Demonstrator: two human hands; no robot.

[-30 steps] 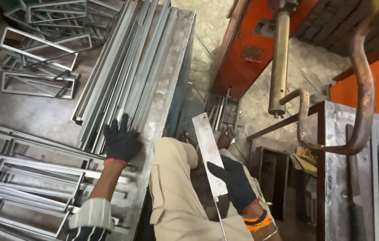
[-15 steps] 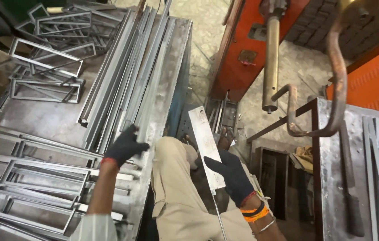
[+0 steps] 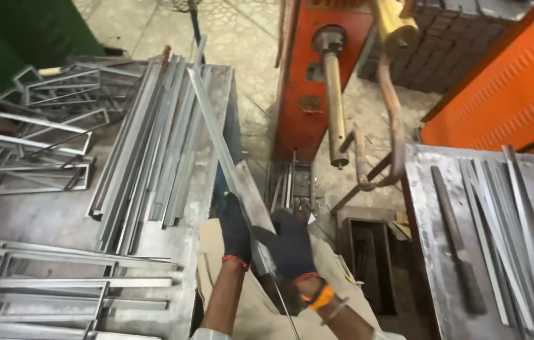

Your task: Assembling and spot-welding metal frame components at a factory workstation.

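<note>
A long angled steel strip (image 3: 229,160) is slanting over the edge of the left tabletop (image 3: 40,220), its near end above the person's lap. The gloved left hand (image 3: 236,232) and gloved right hand (image 3: 290,244) are both gripping that end, fingers wrapped around it. Similar strips (image 3: 147,145) are lying stacked beside welded rectangular frames (image 3: 40,151).

Left hand (image 3: 236,232) dark-gloved, red cuff, fingers up, flat against left side of strip (image 3: 241,195). Right hand (image 3: 291,247) dark-gloved, curled round strip from right, orange band at wrist. Both forearms bare, rising from bottom edge, hands close together, nearly level.
</note>
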